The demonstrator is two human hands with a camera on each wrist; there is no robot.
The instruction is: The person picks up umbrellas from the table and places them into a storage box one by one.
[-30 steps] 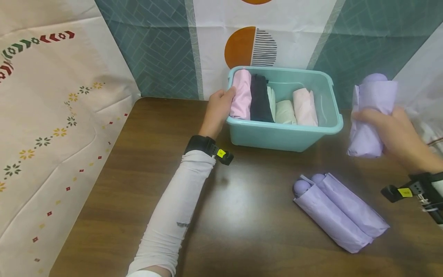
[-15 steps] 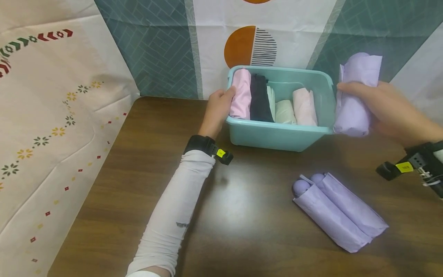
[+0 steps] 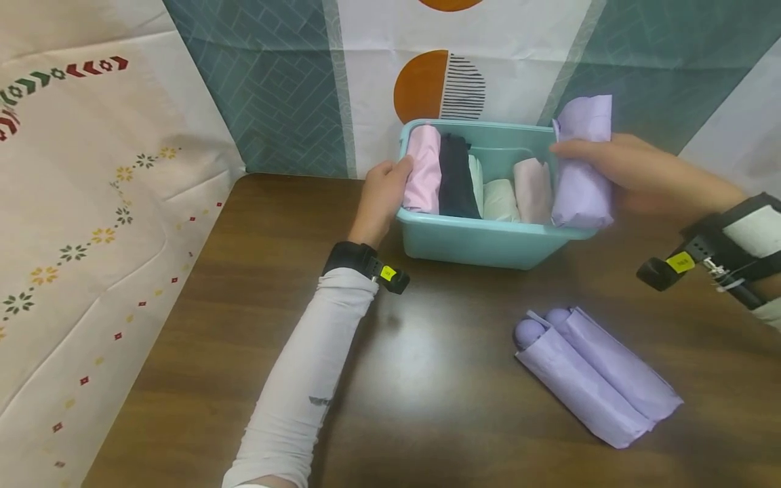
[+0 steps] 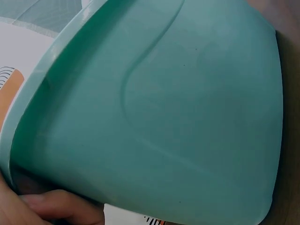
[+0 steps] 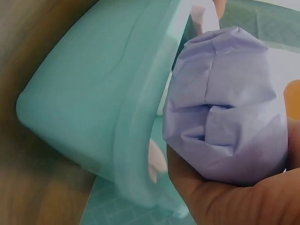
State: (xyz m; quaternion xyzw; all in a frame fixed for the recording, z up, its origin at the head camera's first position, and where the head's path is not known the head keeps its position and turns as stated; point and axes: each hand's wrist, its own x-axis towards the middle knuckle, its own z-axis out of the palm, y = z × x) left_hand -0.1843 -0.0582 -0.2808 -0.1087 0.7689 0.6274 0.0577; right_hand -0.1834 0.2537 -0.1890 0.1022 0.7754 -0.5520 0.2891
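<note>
My left hand (image 3: 386,195) grips the left rim of a teal plastic bin (image 3: 488,244), its fingers curled under the edge in the left wrist view. Inside, from left, stand umbrellas in sleeves: a pink one (image 3: 422,169), a black one (image 3: 456,176), a partly hidden mint one, a pale green one (image 3: 500,200) and a pale pink one (image 3: 533,191). My right hand (image 3: 634,169) holds a lavender folded umbrella (image 3: 582,183) at the bin's right end. The right wrist view shows its gathered sleeve end (image 5: 225,112) beside the rim, above the bin's opening.
Two more lavender folded umbrellas, a nearer one (image 3: 579,379) and a farther one (image 3: 616,359), lie side by side on the brown wooden table (image 3: 427,420). A patterned curtain (image 3: 287,81) hangs right behind the bin. White printed cloth (image 3: 110,203) covers the left side.
My right hand has carried the lavender umbrella leftward, from beside the bin to over its right rim. My left hand has stayed on the bin.
</note>
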